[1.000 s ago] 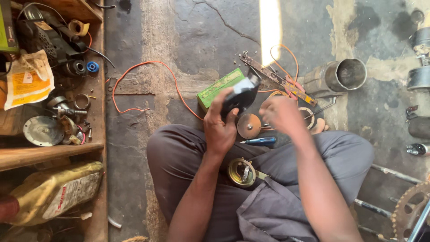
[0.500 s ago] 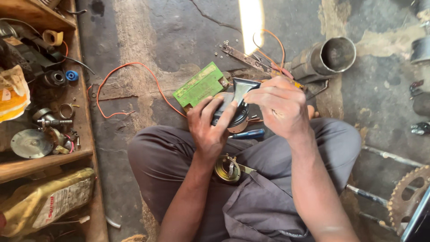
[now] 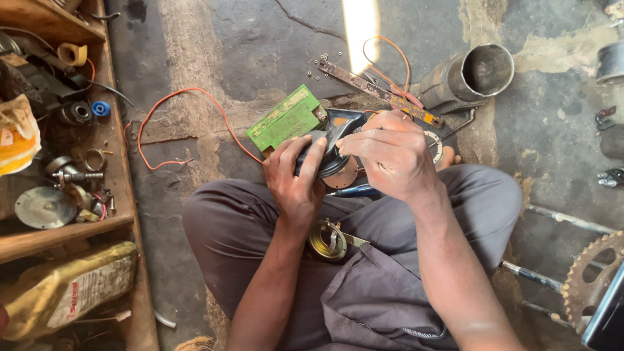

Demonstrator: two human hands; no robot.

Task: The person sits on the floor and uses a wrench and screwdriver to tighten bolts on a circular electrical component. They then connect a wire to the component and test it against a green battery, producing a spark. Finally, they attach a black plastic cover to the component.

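Note:
My left hand (image 3: 297, 182) grips a black, rounded part (image 3: 338, 133) held above my lap. My right hand (image 3: 393, 156) lies over its right side, fingers curled against it. A round copper-coloured disc (image 3: 343, 175) shows just beneath the black part. A blue-handled tool (image 3: 354, 191) rests across my thighs under the hands. A brass-coloured ring-shaped piece (image 3: 328, 240) sits on my lap nearer my body. A green rectangular box (image 3: 286, 119) lies on the floor just beyond my left hand, with an orange wire (image 3: 175, 117) looping from it.
A metal pipe (image 3: 471, 75) and a rusty flat bar (image 3: 380, 91) lie on the concrete floor ahead. A wooden shelf (image 3: 120, 195) at left holds small metal parts and a yellowish oil bottle (image 3: 65, 289). A sprocket (image 3: 595, 273) is at lower right.
Both hands with the black part have drawn closer to my body and the right hand now covers more of it. The view has shifted slightly.

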